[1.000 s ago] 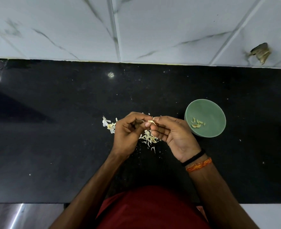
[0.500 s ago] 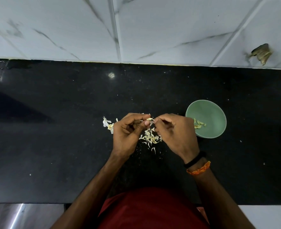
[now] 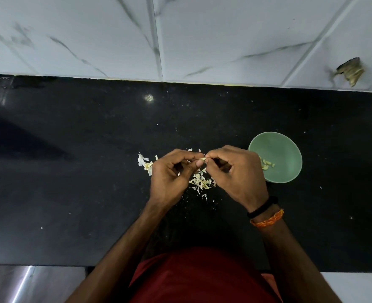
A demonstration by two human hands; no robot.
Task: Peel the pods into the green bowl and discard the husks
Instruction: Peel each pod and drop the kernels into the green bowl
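pinching pod (image 3: 202,159) crosswise between both hands, above husks (image 3: 201,182)

No text, label, brand, number or sign readable anywhere in view.
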